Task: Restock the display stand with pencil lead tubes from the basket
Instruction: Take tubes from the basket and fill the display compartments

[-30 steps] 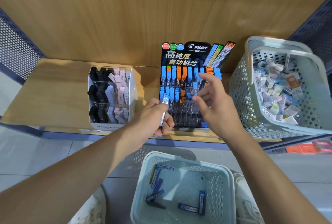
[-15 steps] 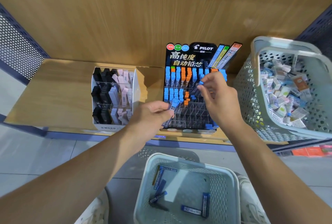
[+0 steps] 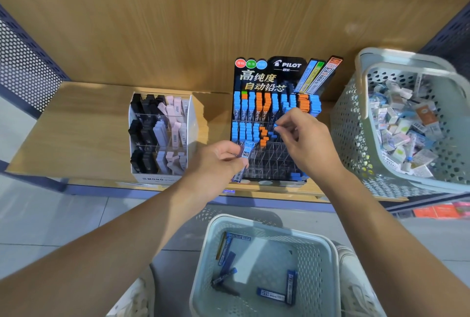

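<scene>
Since a second ago the right hand (image 3: 309, 144) has curled its outstretched fingers in, and now pinches a blue-capped lead tube (image 3: 276, 126) at the second row of the display stand (image 3: 269, 75). Meanwhile the left hand (image 3: 218, 164) grips an HB tube (image 3: 246, 154) (label facing up) just before the stand's clear slots. Loose tubes (image 3: 270, 294) lie in the basket (image 3: 330, 260) below.

The left forearm (image 3: 114, 240) and right forearm (image 3: 381, 227) reach forward and converge, the left hand (image 3: 218, 161) curled round an HB lead tube (image 3: 246, 157), the right hand (image 3: 305, 138) slightly higher, thumb and forefinger pinching a blue-capped tube (image 3: 276, 126).
</scene>
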